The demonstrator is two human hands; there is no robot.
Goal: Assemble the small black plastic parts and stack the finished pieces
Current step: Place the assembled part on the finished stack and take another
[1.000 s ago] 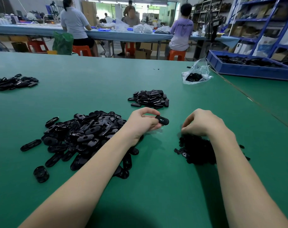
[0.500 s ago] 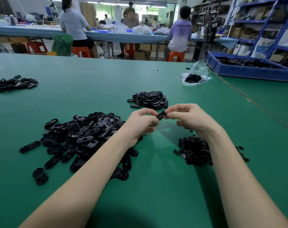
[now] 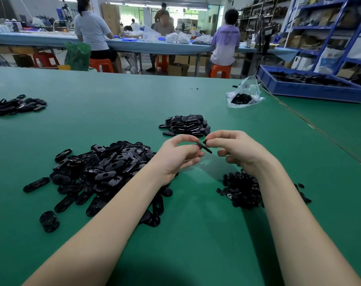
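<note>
My left hand (image 3: 180, 155) pinches a flat black oval part (image 3: 204, 147), held edge-on above the green table (image 3: 134, 104). My right hand (image 3: 235, 150) meets it from the right, its fingertips pinching a tiny black piece (image 3: 205, 142) against the oval part. Left of my hands lies a big loose pile of oval parts (image 3: 101, 172). Small round black pieces (image 3: 240, 190) are heaped under my right wrist. Just beyond my hands sits the neat stack of finished pieces (image 3: 185, 125).
Another heap of black parts (image 3: 16, 105) lies far left. A clear plastic bag of parts (image 3: 244, 96) and a blue bin (image 3: 311, 85) stand at the back right. People sit on orange stools at a far bench.
My right hand rose from the small-piece heap and came up to the oval part in my left hand. Both hands now hold together, slightly higher than before.
</note>
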